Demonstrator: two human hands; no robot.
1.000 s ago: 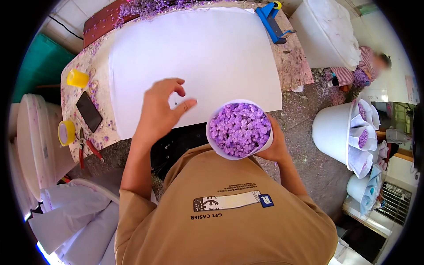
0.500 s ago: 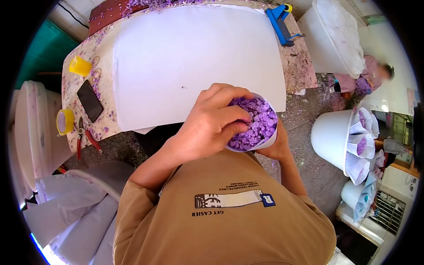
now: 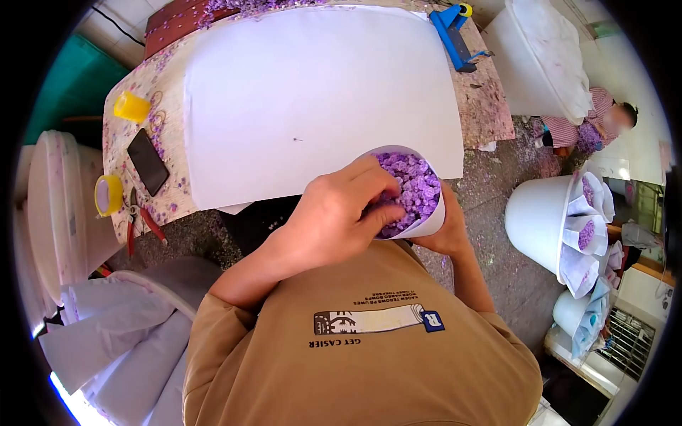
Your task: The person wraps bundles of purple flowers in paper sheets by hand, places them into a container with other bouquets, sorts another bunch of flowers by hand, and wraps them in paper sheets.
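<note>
A bunch of small purple flowers [image 3: 418, 186], rolled in a white paper wrap [image 3: 435, 219], stands in front of my chest with its open top toward me. My right hand [image 3: 449, 231] is closed round the outside of the wrap from the right; most of its fingers are hidden behind the paper. From the left, my left hand [image 3: 348, 206] reaches into the top of the bunch, thumb and fingers curled on the flower heads. Beyond them, a large white paper sheet [image 3: 320, 85] lies on the table, a tiny dark sprig on it.
Tape rolls [image 3: 109, 195], a phone [image 3: 148, 162] and red-handled pliers [image 3: 142, 221] lie at the table's left. A blue tape dispenser [image 3: 452, 39] sits far right. A white bucket [image 3: 536, 220] holds wrapped bunches. Paper rolls [image 3: 128, 341] stand lower left. Another person [image 3: 600, 117] sits far right.
My left hand has shifted slightly left and down on the flowers, and its thumb and fingers have spread a little. The wrap's rim now shows more at the top.
</note>
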